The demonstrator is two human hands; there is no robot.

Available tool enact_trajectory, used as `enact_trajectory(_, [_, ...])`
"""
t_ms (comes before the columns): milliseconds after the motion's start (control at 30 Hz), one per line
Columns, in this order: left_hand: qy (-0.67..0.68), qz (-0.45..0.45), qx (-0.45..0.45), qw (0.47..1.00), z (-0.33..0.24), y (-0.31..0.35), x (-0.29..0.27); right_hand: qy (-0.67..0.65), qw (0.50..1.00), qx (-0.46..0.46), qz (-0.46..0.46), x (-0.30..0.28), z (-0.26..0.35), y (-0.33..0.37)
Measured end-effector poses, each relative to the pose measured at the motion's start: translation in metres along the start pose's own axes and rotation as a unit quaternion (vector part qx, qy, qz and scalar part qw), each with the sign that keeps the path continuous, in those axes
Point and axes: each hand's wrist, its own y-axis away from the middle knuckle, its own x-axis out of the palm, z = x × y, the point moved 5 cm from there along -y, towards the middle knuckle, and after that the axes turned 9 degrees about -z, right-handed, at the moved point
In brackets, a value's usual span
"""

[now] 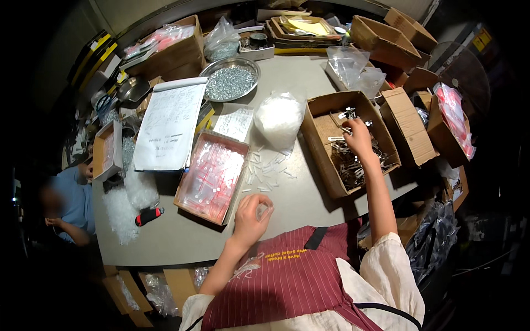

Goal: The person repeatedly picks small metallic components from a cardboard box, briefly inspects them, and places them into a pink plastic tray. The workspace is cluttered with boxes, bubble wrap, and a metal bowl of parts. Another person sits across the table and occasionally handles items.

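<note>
My right hand (pixel 359 139) reaches into a cardboard box (pixel 327 172) of loose metal parts (pixel 353 171). Its fingertips are pinched at a small metal part among them; the exact shape is hard to see. My left hand (pixel 253 216) is curled near the table's front edge, thumb and fingers drawn together around something clear that I cannot make out. Just beyond it, short whitish plastic tubes (pixel 265 170) lie scattered in front of a full clear bag (pixel 280 118). Left of that hand, a shallow box (pixel 182 199) holds flat clear bags with red markings.
A clipboard with written sheets (pixel 170 124) leans beside a metal bowl of small screws (pixel 229 83). A red-and-black tool (pixel 149 216) lies by a heap of clear plastic pieces (pixel 120 214). Cardboard boxes (pixel 408 127) crowd the right side. Another person (pixel 77 204) sits at the far left.
</note>
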Motion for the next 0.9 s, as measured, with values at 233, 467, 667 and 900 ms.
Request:
enact_trajectory(233, [-0.007,0.0,-0.038,0.999,0.009,0.014,0.002,0.179,0.978,-0.049,0.091,0.049,-0.048,-0.026])
enact_trajectory(467, [0.027,0.022,-0.126,0.991,0.026,0.03,0.018,0.209,0.969,-0.12,0.059,0.078,-0.038,-0.047])
enact_trajectory(667, [0.014,0.009,-0.142,0.99,0.026,0.032,0.017,0.018,0.995,-0.089,-0.041,0.046,-0.031,-0.058])
enact_trajectory(900, [0.061,0.015,-0.169,0.984,0.043,0.036,0.03,0.161,0.982,-0.047,0.087,0.042,-0.064,-0.033])
